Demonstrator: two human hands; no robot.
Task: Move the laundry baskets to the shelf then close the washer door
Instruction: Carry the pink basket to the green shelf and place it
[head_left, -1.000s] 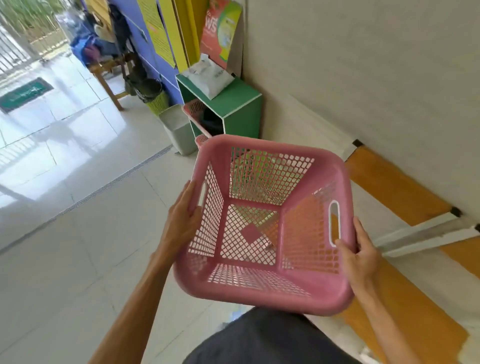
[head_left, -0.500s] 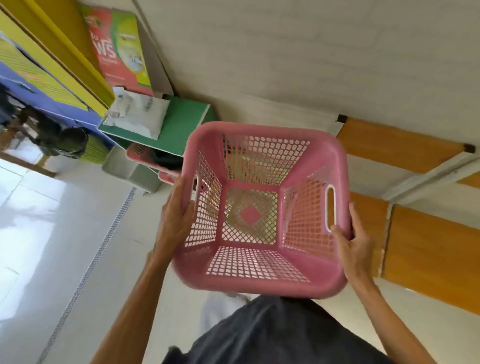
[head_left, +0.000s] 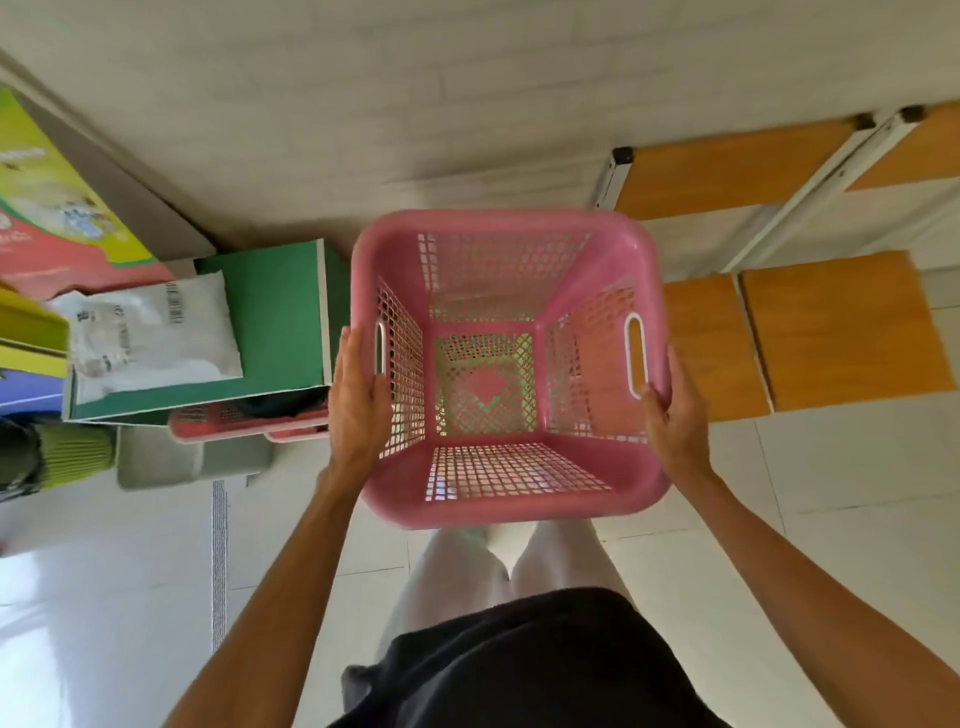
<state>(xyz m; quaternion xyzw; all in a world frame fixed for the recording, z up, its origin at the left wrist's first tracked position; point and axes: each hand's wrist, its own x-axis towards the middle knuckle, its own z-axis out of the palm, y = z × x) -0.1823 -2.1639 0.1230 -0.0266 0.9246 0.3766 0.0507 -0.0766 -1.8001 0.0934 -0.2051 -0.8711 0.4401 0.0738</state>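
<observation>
Above the floor (head_left: 130, 597), left hand (head_left: 358, 402) and right hand (head_left: 675, 421) clasp the empty pink basket (head_left: 509, 499), fingers wrapped on its sides; package lettering unreadable.

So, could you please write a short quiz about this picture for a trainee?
1. True or false: the pink basket is empty.
2. What holds the basket? A) left hand only B) both hands, the right hand too C) the floor
3. What lies on the green shelf?

Key: 1 true. 2 B. 3 a white bag.
</observation>
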